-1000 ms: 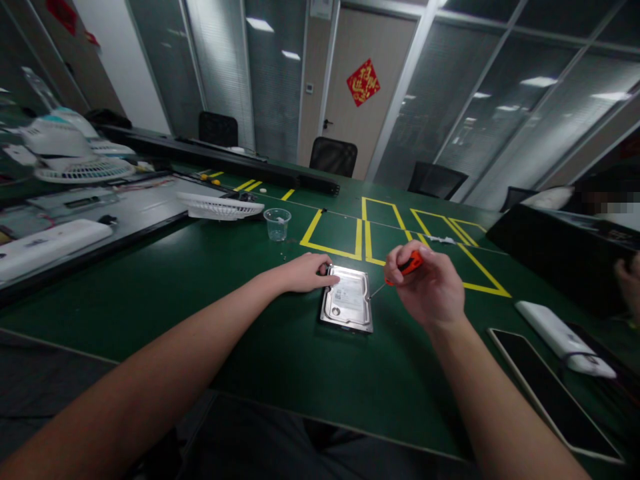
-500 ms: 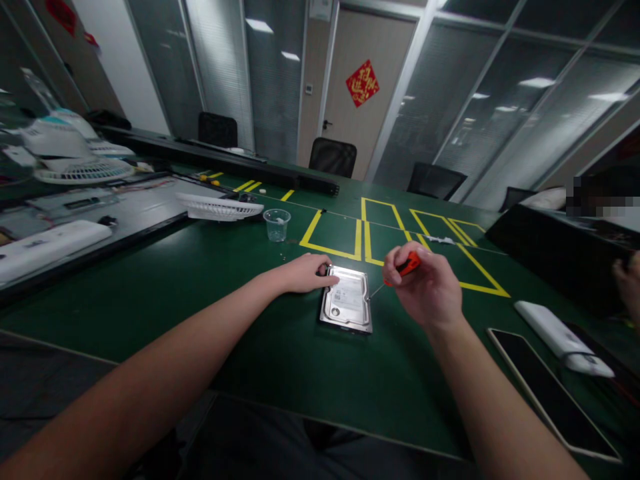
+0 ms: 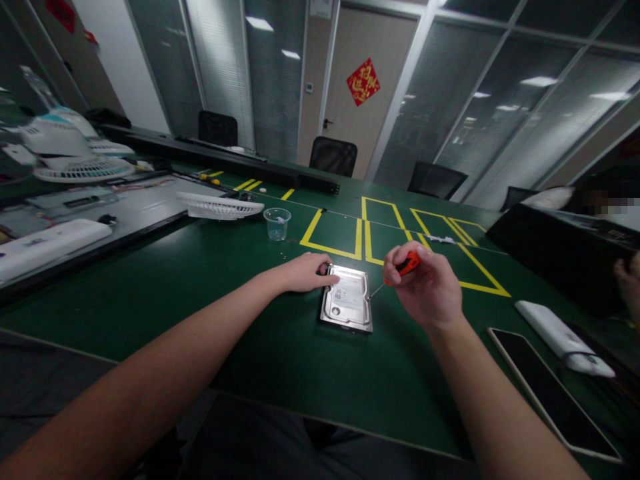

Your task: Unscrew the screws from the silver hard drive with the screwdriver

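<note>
A silver hard drive (image 3: 350,298) lies flat on the green table (image 3: 280,360), label side up. My left hand (image 3: 307,272) grips its upper left corner, with the thumb on the top face and the fingers at the edge. My right hand (image 3: 425,280) is closed round the red and black handle of a screwdriver (image 3: 409,264). The thin shaft slants down to the left, and its tip meets the drive's right edge. Whether a screw sits under the tip is too small to tell.
A clear plastic cup (image 3: 277,225) stands beyond my left hand. White fan parts (image 3: 220,205) and a large panel (image 3: 125,207) lie at the left. A phone (image 3: 550,390) and a white device (image 3: 563,337) are at the right, near another person's hand (image 3: 627,287).
</note>
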The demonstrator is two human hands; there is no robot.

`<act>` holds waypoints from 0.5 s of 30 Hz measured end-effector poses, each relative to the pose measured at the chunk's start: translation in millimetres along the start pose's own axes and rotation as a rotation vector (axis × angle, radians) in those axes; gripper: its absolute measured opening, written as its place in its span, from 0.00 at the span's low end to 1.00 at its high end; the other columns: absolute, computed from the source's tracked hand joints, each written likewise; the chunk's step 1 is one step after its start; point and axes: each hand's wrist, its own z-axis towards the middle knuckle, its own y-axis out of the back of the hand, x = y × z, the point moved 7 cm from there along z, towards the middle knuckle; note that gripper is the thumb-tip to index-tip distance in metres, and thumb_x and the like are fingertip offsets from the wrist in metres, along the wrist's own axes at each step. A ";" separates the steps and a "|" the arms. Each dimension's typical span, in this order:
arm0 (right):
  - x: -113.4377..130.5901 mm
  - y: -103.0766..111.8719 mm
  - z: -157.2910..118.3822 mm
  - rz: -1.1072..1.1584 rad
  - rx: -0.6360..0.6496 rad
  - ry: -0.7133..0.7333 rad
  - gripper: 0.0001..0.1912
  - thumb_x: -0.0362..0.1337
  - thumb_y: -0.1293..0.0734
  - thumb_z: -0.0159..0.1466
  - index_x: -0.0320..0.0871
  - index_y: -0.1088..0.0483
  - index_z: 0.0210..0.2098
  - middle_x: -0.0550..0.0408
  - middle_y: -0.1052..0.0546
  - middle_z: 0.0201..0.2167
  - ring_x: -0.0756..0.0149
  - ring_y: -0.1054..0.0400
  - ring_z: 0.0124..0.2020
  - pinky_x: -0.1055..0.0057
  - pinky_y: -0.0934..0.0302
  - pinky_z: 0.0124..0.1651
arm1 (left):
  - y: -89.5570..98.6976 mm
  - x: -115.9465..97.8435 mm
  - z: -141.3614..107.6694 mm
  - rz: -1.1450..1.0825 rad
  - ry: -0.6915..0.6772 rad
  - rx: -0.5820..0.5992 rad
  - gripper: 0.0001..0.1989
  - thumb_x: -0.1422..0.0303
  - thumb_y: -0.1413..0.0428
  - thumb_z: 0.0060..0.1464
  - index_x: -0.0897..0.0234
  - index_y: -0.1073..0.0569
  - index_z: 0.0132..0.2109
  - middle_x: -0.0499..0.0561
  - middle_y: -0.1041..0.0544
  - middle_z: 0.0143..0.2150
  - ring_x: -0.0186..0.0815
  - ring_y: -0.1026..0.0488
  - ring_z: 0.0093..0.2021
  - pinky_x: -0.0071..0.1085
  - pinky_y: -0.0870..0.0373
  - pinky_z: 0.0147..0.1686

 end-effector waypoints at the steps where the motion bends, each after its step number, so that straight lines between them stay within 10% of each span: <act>1: 0.2 -0.2 0.0 -0.002 -0.002 0.000 0.14 0.42 0.38 0.66 0.43 0.26 0.29 0.55 0.30 0.23 0.68 0.39 0.24 0.68 0.48 0.30 | 0.4 -0.6 -0.5 0.000 0.003 0.004 0.31 0.42 0.47 0.58 0.63 0.29 0.56 0.54 0.22 0.44 0.40 0.28 0.40 0.33 0.37 0.37; 15: -0.4 -13.6 -3.3 -0.147 0.028 0.014 0.16 0.46 0.35 0.66 0.43 0.25 0.29 0.52 0.29 0.26 0.67 0.38 0.25 0.66 0.47 0.30 | -1.9 0.4 2.0 0.005 -0.015 -0.002 0.30 0.45 0.46 0.59 0.64 0.29 0.56 0.53 0.22 0.43 0.40 0.28 0.39 0.33 0.37 0.37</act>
